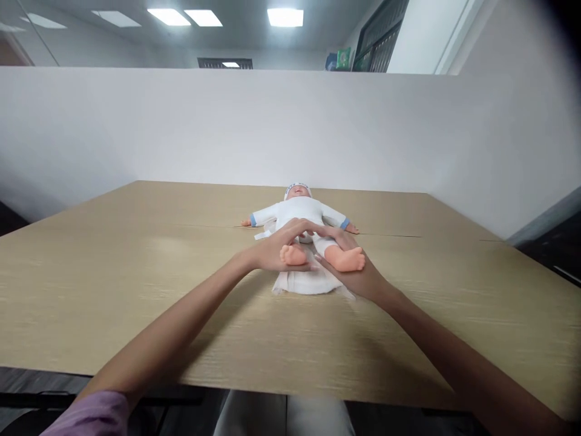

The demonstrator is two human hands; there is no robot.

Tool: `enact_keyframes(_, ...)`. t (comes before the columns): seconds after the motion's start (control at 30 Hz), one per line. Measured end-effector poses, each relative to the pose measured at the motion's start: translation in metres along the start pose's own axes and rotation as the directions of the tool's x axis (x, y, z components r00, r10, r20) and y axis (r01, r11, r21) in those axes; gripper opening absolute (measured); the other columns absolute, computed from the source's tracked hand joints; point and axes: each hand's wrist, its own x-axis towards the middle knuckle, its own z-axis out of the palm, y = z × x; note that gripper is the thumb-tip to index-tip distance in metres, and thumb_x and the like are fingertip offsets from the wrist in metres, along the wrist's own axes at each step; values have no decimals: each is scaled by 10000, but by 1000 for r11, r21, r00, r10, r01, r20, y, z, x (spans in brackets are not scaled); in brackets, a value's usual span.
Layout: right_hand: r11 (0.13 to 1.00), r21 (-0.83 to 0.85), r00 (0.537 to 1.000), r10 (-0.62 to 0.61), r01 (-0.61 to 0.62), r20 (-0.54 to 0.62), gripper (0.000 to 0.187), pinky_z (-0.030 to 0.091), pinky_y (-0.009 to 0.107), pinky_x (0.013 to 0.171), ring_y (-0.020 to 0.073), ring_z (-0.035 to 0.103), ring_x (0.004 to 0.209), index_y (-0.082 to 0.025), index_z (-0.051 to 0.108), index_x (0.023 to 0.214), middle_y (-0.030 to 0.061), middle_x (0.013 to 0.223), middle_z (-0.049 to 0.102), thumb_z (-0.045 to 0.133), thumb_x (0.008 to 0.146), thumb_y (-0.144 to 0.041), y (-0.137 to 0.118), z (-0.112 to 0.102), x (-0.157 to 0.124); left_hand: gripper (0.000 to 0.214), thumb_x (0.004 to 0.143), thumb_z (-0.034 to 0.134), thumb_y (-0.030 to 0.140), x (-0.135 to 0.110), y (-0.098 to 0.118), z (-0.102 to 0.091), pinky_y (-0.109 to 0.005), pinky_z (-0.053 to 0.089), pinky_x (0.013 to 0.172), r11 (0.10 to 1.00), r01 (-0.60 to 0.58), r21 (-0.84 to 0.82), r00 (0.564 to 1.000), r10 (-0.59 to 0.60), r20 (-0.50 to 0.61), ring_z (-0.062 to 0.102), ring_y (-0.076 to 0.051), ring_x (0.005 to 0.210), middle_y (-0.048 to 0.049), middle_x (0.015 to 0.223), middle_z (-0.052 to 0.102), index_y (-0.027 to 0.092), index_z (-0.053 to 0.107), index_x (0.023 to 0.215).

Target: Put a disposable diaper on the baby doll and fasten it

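Note:
A baby doll [298, 209] lies on its back on the table, head toward the wall and arms spread. It wears a white top with blue cuffs and a white printed cap. Its bare feet point toward me. My left hand [275, 247] is closed around the leg on the left, fingers over the lower belly, thumb below the foot. Around the other leg, my right hand [358, 275] curves the same way. The fingertips of both hands meet over the doll's middle. A white cloth-like diaper [308, 283] lies spread beneath the doll's bottom, partly hidden by my hands.
The wide wooden table [136, 303] has a seam running across it near the doll's arms. Behind it stands a white partition wall [272, 127] with glass above. A small white tab [262, 235] sticks out beside the doll's waist.

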Motion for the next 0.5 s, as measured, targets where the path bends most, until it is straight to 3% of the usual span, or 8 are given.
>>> enact_keyframes(0.13,998,11,998,-67,67,10,446,434,548,1202,348,571,1378,-334,656,1386,51,1384,691,605,951,-418,17,-10,-9,536,860,777,433,-39,-7,-9,-489,460,1123,987,114,113,992,-119,39,579,-310,1274,-90,1347,650,259,604,1336)
enact_keyframes(0.2,988,27,986,-157,155,57,382,439,532,1201,318,595,1368,-325,704,1315,42,1376,706,546,968,-361,35,-10,-17,464,889,737,395,-60,-19,-9,-513,402,1182,977,123,176,988,-138,72,556,-319,1319,-94,1355,658,248,631,1316)
enact_keyframes(0.3,949,13,941,-312,314,133,436,441,520,1191,282,547,1437,-304,673,1363,42,1485,646,485,974,-244,63,-5,-30,569,848,770,345,-85,-40,-1,-537,313,1252,968,102,229,988,-125,90,434,-347,1457,-111,1474,604,248,603,1383)
enact_keyframes(0.4,933,-43,921,-345,358,179,488,441,513,1184,269,494,1486,-293,640,1411,47,1535,607,466,972,-170,79,0,-37,700,787,821,311,-96,-51,8,-534,348,1238,959,117,257,987,-142,81,348,-368,1507,-113,1545,549,263,563,1436)
enact_keyframes(0.5,938,-60,924,-324,342,201,490,444,510,1185,261,495,1487,-309,655,1407,31,1538,607,441,993,-157,79,0,-37,684,807,769,229,-96,-51,9,-549,371,1225,956,117,270,982,-152,111,340,-372,1505,-100,1568,526,280,545,1452)
